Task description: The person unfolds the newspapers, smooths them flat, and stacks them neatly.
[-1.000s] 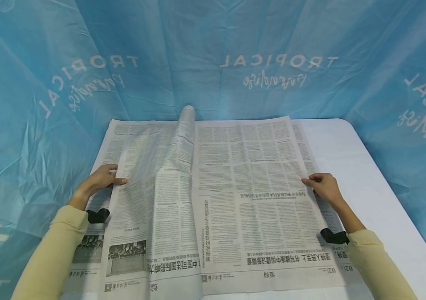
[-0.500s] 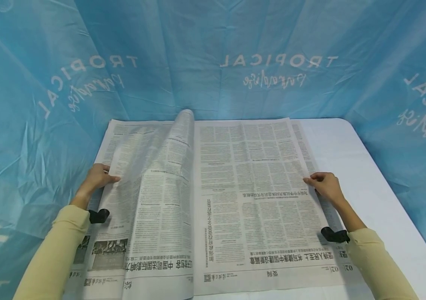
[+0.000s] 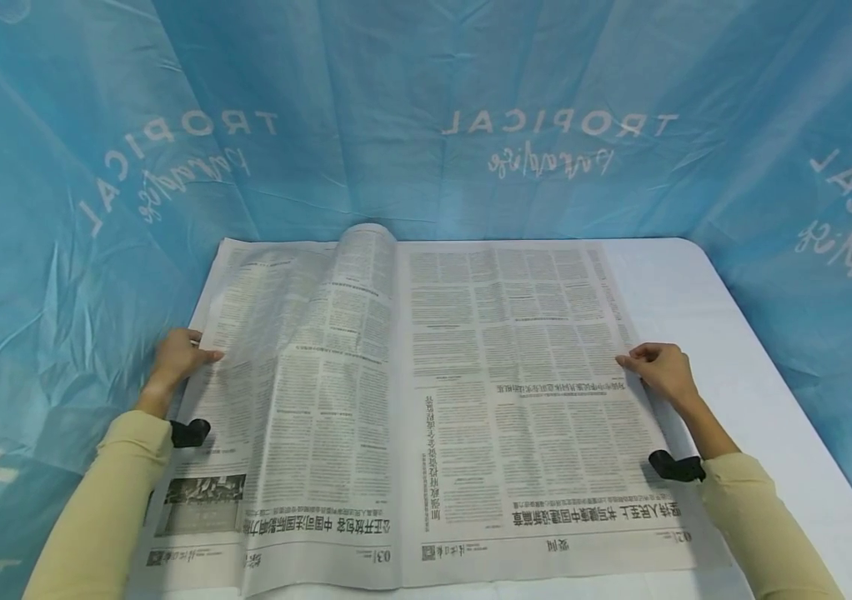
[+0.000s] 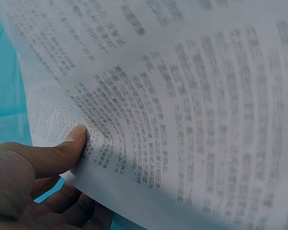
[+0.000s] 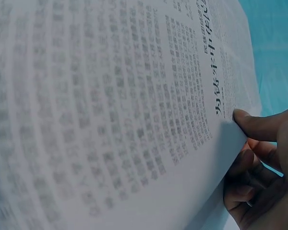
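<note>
A newspaper [image 3: 523,433] lies spread across the white table, its print upside down in the head view. My left hand [image 3: 177,358] pinches the paper's left edge, thumb on top and fingers beneath, as the left wrist view shows. At the opposite edge my right hand [image 3: 662,368] pinches the sheet between thumb and curled fingers. Left of the fold, a page [image 3: 328,400] bulges up in a loose curl that partly covers the left sheet with its dark photo [image 3: 201,504]. In the right wrist view the held sheet [image 5: 110,120] bends upward to the thumb.
The white table [image 3: 756,375] shows along the right, with a rounded far corner. Blue curtains [image 3: 426,183] with mirrored lettering hang behind and at both sides. A black strap [image 3: 189,432] sits at the left wrist and another black strap [image 3: 677,467] at the right.
My left hand has moved left with the paper's edge, and the right hand slightly right. The curled page has widened and opened out leftward, showing more print. The right sheet has shifted slightly right.
</note>
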`<state>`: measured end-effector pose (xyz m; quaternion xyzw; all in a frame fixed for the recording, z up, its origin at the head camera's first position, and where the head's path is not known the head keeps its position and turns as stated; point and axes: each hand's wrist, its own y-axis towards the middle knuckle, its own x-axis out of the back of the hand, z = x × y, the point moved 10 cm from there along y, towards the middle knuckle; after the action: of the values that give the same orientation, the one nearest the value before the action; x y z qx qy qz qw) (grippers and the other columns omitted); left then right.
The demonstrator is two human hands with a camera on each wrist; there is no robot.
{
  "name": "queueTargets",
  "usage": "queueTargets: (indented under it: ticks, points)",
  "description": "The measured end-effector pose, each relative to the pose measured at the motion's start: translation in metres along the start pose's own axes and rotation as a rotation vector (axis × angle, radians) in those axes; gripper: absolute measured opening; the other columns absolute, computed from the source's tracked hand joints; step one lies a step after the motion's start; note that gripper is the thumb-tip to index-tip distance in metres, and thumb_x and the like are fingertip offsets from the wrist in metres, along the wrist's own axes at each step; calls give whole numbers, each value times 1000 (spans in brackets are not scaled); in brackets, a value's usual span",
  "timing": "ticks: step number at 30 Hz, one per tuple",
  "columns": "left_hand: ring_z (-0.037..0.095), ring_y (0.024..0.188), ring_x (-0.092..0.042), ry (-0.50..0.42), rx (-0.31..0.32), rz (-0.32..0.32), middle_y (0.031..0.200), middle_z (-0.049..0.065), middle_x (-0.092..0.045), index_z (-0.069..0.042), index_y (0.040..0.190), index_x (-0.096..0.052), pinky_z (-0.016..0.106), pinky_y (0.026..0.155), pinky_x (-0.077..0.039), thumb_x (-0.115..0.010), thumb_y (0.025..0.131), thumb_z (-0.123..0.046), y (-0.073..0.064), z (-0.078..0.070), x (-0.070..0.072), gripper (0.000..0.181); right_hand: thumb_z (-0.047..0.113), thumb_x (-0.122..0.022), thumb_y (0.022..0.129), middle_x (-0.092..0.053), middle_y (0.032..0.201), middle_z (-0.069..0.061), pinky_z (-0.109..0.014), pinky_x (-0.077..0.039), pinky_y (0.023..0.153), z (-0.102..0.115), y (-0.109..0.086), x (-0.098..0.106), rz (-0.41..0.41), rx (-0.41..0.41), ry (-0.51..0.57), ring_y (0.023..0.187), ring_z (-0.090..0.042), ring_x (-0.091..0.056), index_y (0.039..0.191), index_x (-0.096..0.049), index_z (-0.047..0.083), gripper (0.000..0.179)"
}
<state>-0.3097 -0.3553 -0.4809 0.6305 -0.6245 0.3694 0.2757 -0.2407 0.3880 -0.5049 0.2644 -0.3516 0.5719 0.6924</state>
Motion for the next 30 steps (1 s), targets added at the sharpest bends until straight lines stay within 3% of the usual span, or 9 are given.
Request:
queueTargets:
  ticks: [5,10,17,23,30]
  points:
    - [58,94,-56,-16,3,-29,108,49,-53,32,114,-48,60,77,-47,-69,86,-3,-1,3,6,50,25,-68,92,-64,78,-15,-25,-43,49,-10,2,5,-13,-43,-5,62,-15,-53,97,-65,-10,36]
    - [57,98,-55,-18,63,-38,114,47,-52,31,118,-47,60,82,-46,-68,88,-4,1,10,7,51,25,-68,92,-62,74,-12,-25,-41,48,-16,2,11,-42,-49,-7,59,-13,-51,94,-65,-10,35]
    - [54,99,-51,-93,121,-105,116,47,-50,29,121,-46,60,85,-43,-66,87,-2,-2,20,13,50,26,-69,92,-63,73,-13,-25,-37,48,-17,4,14,-65,-48,-26,61,-16,-48,94,-65,-11,38]
    - [50,101,-47,-120,161,-94,119,44,-48,27,123,-46,60,86,-40,-64,90,-4,-1,27,13,49,27,-69,91,-62,71,-12,-25,-35,50,-21,4,18,-85,-49,-47,62,-17,-46,92,-66,-11,38]
    - [55,113,-39,-134,173,-102,122,44,-45,27,124,-45,62,93,-35,-63,90,-3,-2,27,13,49,27,-69,91,-62,70,-13,-24,-35,49,-22,2,20,-94,-46,-49,61,-17,-46,90,-66,-11,38]
